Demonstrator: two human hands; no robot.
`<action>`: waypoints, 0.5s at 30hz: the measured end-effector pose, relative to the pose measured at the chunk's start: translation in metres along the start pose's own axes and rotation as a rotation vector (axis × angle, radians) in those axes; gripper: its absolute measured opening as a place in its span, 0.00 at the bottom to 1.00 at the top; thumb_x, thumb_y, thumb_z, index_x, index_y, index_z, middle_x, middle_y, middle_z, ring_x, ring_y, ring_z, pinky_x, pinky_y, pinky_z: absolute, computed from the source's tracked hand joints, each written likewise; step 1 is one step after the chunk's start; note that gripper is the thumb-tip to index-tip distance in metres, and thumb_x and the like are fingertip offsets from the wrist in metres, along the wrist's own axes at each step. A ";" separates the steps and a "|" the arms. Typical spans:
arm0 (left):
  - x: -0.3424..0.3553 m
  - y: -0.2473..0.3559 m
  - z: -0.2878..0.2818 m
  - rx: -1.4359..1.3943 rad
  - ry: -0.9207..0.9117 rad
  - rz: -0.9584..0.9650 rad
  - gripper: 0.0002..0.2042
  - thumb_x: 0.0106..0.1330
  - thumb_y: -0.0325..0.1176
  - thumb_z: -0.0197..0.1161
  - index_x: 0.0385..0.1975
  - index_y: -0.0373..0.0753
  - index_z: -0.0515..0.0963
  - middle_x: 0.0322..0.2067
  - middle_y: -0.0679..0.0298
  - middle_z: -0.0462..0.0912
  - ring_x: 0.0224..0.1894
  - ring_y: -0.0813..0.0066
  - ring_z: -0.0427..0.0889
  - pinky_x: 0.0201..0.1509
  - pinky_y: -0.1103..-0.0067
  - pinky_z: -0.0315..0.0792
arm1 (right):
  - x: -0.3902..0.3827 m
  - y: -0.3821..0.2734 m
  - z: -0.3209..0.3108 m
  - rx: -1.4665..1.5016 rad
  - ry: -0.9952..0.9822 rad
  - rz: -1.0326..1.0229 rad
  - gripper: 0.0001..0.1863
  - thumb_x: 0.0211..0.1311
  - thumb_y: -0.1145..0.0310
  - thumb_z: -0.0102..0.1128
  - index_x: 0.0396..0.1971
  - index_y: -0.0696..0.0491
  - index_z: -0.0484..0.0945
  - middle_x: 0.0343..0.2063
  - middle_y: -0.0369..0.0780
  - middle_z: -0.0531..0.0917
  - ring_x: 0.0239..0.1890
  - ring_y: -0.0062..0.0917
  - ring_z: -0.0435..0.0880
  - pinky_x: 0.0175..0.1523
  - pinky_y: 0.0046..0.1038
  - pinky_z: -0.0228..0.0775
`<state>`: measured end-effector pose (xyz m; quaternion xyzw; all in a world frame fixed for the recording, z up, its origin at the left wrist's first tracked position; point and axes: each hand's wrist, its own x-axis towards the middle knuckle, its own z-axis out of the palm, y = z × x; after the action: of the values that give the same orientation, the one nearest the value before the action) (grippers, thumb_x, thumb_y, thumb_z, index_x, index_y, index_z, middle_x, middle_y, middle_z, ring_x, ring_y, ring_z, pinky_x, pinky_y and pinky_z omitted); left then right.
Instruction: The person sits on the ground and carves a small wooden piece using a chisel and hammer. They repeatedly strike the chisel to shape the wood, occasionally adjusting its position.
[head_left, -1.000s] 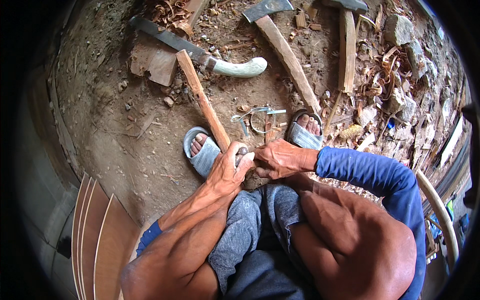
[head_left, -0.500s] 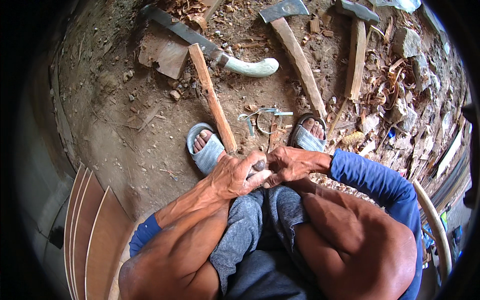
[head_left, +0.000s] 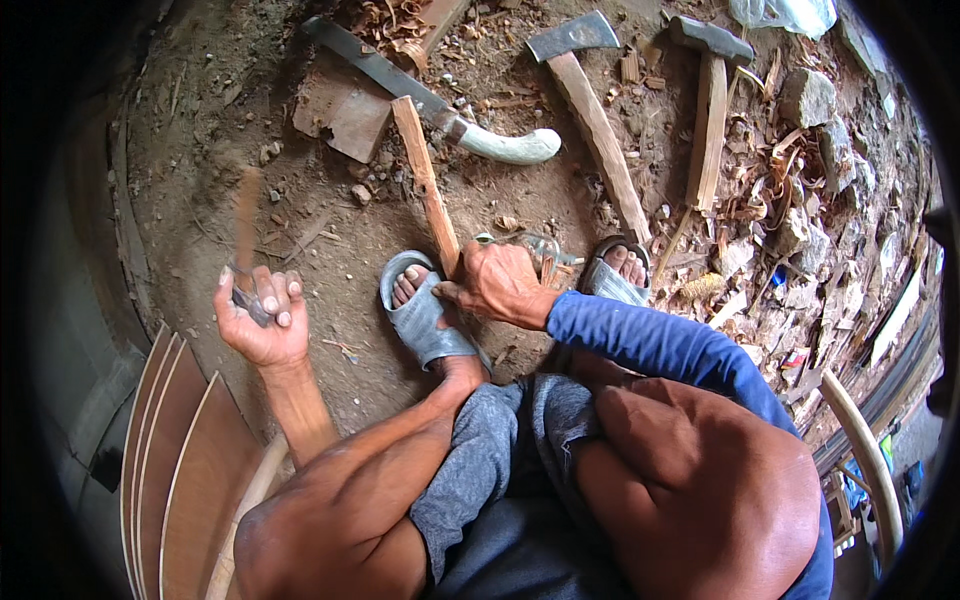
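The right grip [head_left: 500, 285] is at the near end of the stick [head_left: 425, 175], fingers curled downward; whether they clasp the wood or only press beside it I cannot tell, since the knuckles hide the contact. The left grip [head_left: 262, 330] is raised well to the left of the stick, with its fingers folded around a dark object [head_left: 250, 304]. A blurred brown strip [head_left: 246, 215] stands up from that hand, too smeared to identify.

The stick lies on the dirt, slanting away from the person. One sandal [head_left: 425, 318] is just left of the stick's near end; the other sandal [head_left: 615, 278] is farther to its right, past a loose clear band [head_left: 540, 248] partly hidden by the right grip. Beyond the stick's far end are a machete [head_left: 400, 88] with a pale handle and a wooden block [head_left: 345, 112]. An axe [head_left: 600, 135] lies to the right of the stick, and a hammer [head_left: 709, 130] farther right again.

The step in hand seems to be taking up the stick while the dark object is kept aside. As I judge it, the next move calls for a firm hold on the near end and clearance from the machete.
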<state>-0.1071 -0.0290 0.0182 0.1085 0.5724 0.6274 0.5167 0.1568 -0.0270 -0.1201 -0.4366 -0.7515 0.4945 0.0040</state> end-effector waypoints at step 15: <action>0.006 -0.062 0.018 -0.096 0.199 -0.236 0.14 0.73 0.47 0.53 0.26 0.47 0.71 0.11 0.71 0.66 0.10 0.77 0.61 0.33 0.74 0.67 | -0.017 0.040 -0.069 0.676 0.020 0.204 0.17 0.61 0.59 0.69 0.24 0.57 0.77 0.15 0.33 0.75 0.20 0.16 0.72 0.24 0.27 0.64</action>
<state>-0.0643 -0.0250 -0.0299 -0.0470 0.5990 0.5967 0.5320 0.2238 0.0180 -0.1075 -0.4883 -0.4976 0.7090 0.1062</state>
